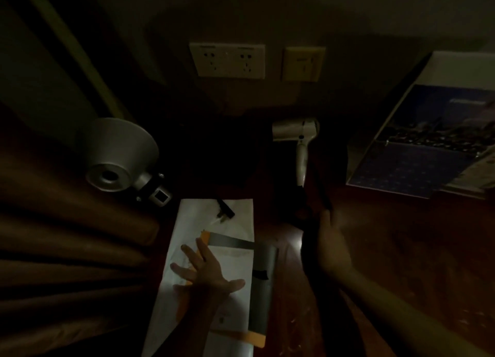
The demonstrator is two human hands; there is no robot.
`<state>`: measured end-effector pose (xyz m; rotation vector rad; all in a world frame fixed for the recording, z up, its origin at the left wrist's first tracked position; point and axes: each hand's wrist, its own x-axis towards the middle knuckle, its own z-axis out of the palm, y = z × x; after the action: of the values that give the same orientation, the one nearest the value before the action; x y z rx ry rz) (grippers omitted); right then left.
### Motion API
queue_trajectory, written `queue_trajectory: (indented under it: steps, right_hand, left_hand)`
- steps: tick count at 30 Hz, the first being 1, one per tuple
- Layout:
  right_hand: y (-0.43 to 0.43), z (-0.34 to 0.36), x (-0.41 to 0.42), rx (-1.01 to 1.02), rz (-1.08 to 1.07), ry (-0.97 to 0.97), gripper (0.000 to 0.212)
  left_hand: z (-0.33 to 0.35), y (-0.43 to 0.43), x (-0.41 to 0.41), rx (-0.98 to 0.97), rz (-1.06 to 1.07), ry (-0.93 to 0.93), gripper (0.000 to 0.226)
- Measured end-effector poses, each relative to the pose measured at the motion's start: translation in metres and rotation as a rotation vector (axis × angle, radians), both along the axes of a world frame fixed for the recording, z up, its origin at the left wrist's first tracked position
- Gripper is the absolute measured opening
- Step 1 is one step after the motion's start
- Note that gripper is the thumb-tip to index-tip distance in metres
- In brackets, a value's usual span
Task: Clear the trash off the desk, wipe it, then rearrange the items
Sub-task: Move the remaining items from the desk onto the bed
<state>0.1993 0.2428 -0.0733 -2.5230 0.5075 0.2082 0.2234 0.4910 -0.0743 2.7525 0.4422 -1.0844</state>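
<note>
Tabletop (401, 249) of dark reddish wood is filling the lower right of a very dim head-camera view, with a brown pleated curtain (67, 249) hanging along its left edge. At the right, a large printed board (417, 153) with a blue night-city picture is leaning at a tilt, probably propped there out of the way.

A long white paper sheet (214, 223) is lying lengthwise near the left edge, and an orange-and-grey leaflet (262, 289) is lying on top of it. A silver desk lamp head (120, 153) is sitting beside the sheet's far end, pointing away from the person.

On the wall behind, a double socket plate (227, 61) and a switch plate (302, 63) are showing. A white hair dryer (300, 134) is lying below them, handle toward the person.

The left hand (206, 276) is pressing flat on the papers, fingers spread and straight, likely pinning them so they can be gathered or slid. The right hand (332, 249) is reaching toward a dark slender object (325, 198) next to the dryer's handle, possibly its cord. In this gloom I cannot tell whether the fingers are gripping it.

A small black plug (225, 210) is resting on the sheet's far end.
</note>
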Motion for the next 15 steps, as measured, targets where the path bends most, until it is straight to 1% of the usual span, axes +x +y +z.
queue_trajectory:
  steps: [3,4,7,9,12,13,15]
  right_hand:
    - [-0.019,0.006,0.01,-0.072,0.157,0.002,0.033]
    - [-0.025,0.01,0.01,-0.091,0.172,0.014,0.034]
    - [-0.045,0.015,0.003,-0.193,0.175,0.03,0.047]
    - [-0.056,0.018,0.005,-0.186,0.089,0.061,0.047]
    - [-0.055,0.021,0.028,-0.009,-0.179,0.033,0.051]
    - [-0.052,0.022,0.039,0.053,-0.227,0.027,0.054]
    - [-0.045,0.026,0.058,0.126,-0.254,0.119,0.052]
  left_hand:
    - [0.002,0.001,-0.002,0.027,-0.024,0.003,0.144]
    - [0.002,0.001,-0.001,0.045,-0.04,0.008,0.143]
    - [0.005,-0.003,0.003,0.044,-0.02,0.025,0.142]
    - [0.007,-0.003,0.004,0.047,-0.017,0.018,0.142]
    - [0.005,-0.001,0.0,0.028,-0.017,-0.017,0.144]
    - [0.005,-0.001,-0.002,0.03,-0.021,-0.032,0.145]
    - [0.005,-0.001,-0.003,0.03,-0.033,-0.054,0.145]
